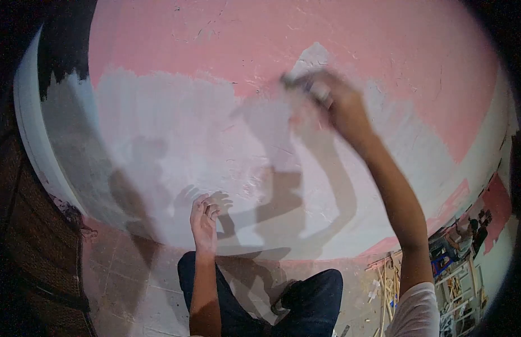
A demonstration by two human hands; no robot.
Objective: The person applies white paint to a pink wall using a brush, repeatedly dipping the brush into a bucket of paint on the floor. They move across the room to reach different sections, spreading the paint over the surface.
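A curved-looking wall fills the view, with pink paint (384, 39) above and a white coat (159, 112) with ragged brushed edges below. My right hand (342, 104), smeared by motion, is closed on what looks like a paintbrush (288, 81) held against the wall. Just above it, a white patch (314, 56) juts up into the pink. My left hand (204, 216) is raised low at the wall, its fingers upward and slightly bent, with nothing visible in them. Shadows of both arms fall across the white coat.
My bent knees (319, 292) are below, close to the wall's foot, over a tiled floor (120, 281). A dark woven panel (41, 236) stands at left. Wood strips (390, 286), a white ladder-like frame (468, 292) and another person (461, 236) are at right.
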